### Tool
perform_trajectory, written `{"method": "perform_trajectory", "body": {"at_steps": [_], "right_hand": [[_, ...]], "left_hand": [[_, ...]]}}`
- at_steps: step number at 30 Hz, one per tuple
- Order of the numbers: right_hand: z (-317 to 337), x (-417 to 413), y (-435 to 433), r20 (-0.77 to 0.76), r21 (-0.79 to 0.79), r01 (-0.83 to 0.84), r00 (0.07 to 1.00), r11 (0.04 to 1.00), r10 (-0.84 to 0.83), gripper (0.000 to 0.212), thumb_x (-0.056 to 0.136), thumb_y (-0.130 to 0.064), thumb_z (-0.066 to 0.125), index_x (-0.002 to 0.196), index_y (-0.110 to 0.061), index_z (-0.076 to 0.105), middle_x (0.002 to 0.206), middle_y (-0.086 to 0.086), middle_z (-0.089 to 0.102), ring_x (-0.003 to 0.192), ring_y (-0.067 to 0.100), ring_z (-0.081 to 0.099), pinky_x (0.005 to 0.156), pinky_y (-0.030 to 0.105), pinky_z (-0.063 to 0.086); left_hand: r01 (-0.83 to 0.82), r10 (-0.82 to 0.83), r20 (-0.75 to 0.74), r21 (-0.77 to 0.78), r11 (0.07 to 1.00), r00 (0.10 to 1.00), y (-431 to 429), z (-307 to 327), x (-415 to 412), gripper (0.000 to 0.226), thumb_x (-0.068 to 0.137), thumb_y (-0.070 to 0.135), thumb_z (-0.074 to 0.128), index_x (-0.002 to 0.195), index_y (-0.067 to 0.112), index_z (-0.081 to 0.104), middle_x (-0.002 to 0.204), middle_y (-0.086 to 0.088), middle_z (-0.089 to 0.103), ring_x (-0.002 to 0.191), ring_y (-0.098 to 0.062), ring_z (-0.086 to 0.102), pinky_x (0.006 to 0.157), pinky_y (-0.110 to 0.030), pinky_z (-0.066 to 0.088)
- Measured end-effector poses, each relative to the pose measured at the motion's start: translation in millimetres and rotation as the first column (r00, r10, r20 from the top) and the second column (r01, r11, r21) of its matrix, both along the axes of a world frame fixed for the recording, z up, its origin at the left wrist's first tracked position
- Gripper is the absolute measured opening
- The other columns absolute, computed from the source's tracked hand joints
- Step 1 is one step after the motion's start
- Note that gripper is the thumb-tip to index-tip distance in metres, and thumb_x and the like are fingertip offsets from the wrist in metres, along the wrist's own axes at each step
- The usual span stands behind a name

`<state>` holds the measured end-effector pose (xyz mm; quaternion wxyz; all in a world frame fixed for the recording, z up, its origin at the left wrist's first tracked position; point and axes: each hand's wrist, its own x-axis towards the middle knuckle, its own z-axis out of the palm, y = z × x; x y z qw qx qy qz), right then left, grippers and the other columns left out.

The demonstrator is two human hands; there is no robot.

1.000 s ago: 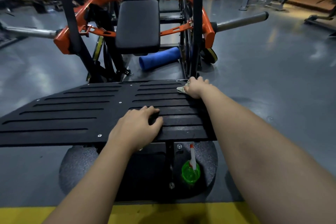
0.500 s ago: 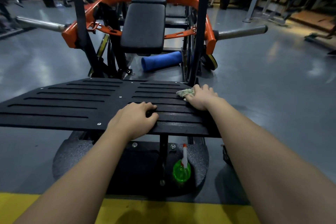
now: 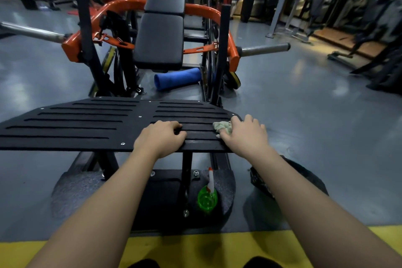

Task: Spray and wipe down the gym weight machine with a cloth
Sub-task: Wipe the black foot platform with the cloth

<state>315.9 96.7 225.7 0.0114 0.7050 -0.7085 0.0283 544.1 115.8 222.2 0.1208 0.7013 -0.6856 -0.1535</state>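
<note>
The weight machine has a black ribbed footplate (image 3: pixel 87 124) in front of me and a black padded seat (image 3: pixel 159 39) on an orange frame (image 3: pixel 71 45) behind it. My right hand (image 3: pixel 245 135) holds a crumpled pale cloth (image 3: pixel 221 127) against the footplate's right end. My left hand (image 3: pixel 161 138) rests on the plate's near edge, its fingers curled over the ribs. A green spray bottle (image 3: pixel 207 199) with a white and red nozzle stands on the machine's base below the plate.
A blue foam roller (image 3: pixel 177 78) lies on the grey floor under the seat. Steel weight pegs (image 3: pixel 264 49) stick out to both sides. A black mesh thing (image 3: pixel 289 178) sits by my right forearm. A yellow floor strip (image 3: pixel 195 248) runs along the near edge. Other machines stand at the right.
My right hand has drawn the cloth from the plate's far right corner back toward the near edge. My left hand stays on the plate. The camera has pulled back.
</note>
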Motion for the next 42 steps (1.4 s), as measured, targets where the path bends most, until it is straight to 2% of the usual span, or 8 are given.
{"method": "perform_trajectory", "body": {"at_steps": [5, 10, 14, 18, 26, 35, 39, 42], "right_hand": [[11, 9, 23, -0.057, -0.003, 0.006, 0.998, 1.0, -0.006, 0.06, 0.096, -0.07, 0.039, 0.119, -0.018, 0.058, 0.119, 0.013, 0.055, 0.107, 0.034, 0.058, 0.076, 0.038, 0.04], [26, 15, 20, -0.059, 0.078, 0.052, 0.997, 0.996, -0.047, 0.068, 0.09, -0.081, 0.039, 0.105, -0.018, 0.06, 0.115, 0.011, 0.06, 0.095, 0.031, 0.059, 0.07, 0.034, 0.043], [12, 25, 10, 0.048, 0.115, 0.104, 0.993, 0.988, -0.111, 0.075, 0.093, -0.07, 0.041, 0.142, -0.013, 0.04, 0.14, 0.018, 0.045, 0.125, 0.038, 0.048, 0.089, 0.044, 0.042], [3, 31, -11, 0.116, 0.12, 0.154, 0.979, 0.981, -0.168, 0.073, 0.094, -0.066, 0.043, 0.143, -0.012, 0.039, 0.147, 0.019, 0.04, 0.135, 0.038, 0.034, 0.107, 0.049, 0.032], [-15, 38, -60, 0.22, 0.065, 0.266, 0.936, 0.962, -0.274, 0.063, 0.098, -0.051, 0.048, 0.143, -0.008, 0.042, 0.147, 0.02, 0.041, 0.134, 0.038, 0.035, 0.111, 0.047, 0.03], [-31, 37, -140, 0.21, 0.16, 0.232, 0.942, 0.959, -0.263, 0.061, 0.096, -0.038, 0.051, 0.145, -0.004, 0.04, 0.146, 0.022, 0.04, 0.133, 0.04, 0.035, 0.109, 0.043, 0.032], [-34, 40, -180, 0.237, 0.255, 0.212, 0.932, 0.943, -0.274, 0.067, 0.093, -0.048, 0.056, 0.147, -0.009, 0.042, 0.149, 0.02, 0.037, 0.133, 0.04, 0.033, 0.109, 0.043, 0.031], [-41, 49, -203, 0.249, 0.238, 0.236, 0.923, 0.942, -0.294, 0.062, 0.091, -0.032, 0.062, 0.145, -0.007, 0.042, 0.149, 0.02, 0.036, 0.134, 0.039, 0.032, 0.111, 0.041, 0.03]], "left_hand": [[0.019, -0.019, 0.011, -0.015, 1.0, 1.0, 2, -1, 0, 0.045, 0.097, 0.051, 0.04, 0.137, 0.037, 0.057, 0.131, -0.005, 0.064, 0.118, -0.034, 0.057, 0.09, -0.04, 0.048], [0.049, -0.048, 0.029, -0.015, 0.999, 0.998, 4, -1, 1, 0.047, 0.1, 0.048, 0.036, 0.14, 0.035, 0.055, 0.134, -0.004, 0.063, 0.121, -0.033, 0.056, 0.091, -0.041, 0.047], [0.055, -0.055, 0.027, -0.012, 0.998, 0.998, 5, -2, 3, 0.048, 0.099, 0.049, 0.035, 0.141, 0.036, 0.054, 0.135, -0.003, 0.062, 0.122, -0.033, 0.055, 0.094, -0.041, 0.047], [0.046, -0.045, 0.024, -0.004, 0.999, 0.999, 2, -1, 2, 0.048, 0.099, 0.05, 0.037, 0.142, 0.036, 0.054, 0.134, -0.003, 0.063, 0.122, -0.032, 0.055, 0.095, -0.041, 0.047], [0.035, -0.035, 0.041, 0.0, 0.999, 0.999, 2, 3, -1, 0.048, 0.099, 0.051, 0.039, 0.143, 0.038, 0.053, 0.137, -0.001, 0.062, 0.123, -0.031, 0.055, 0.094, -0.039, 0.045], [0.007, -0.008, 0.033, 0.03, 1.0, 0.999, -5, 0, -2, 0.049, 0.099, 0.05, 0.039, 0.145, 0.041, 0.05, 0.15, 0.006, 0.051, 0.135, -0.027, 0.047, 0.105, -0.041, 0.041], [0.057, -0.061, 0.068, 0.064, 0.996, 0.996, -5, 4, -5, 0.052, 0.104, 0.048, 0.034, 0.155, 0.039, 0.037, 0.165, 0.012, 0.028, 0.152, -0.017, 0.026, 0.121, -0.039, 0.022], [0.072, -0.08, 0.08, 0.095, 0.993, 0.994, -8, 4, -4, 0.053, 0.107, 0.049, 0.03, 0.158, 0.038, 0.03, 0.168, 0.015, 0.019, 0.155, -0.012, 0.015, 0.124, -0.036, 0.012]]}}
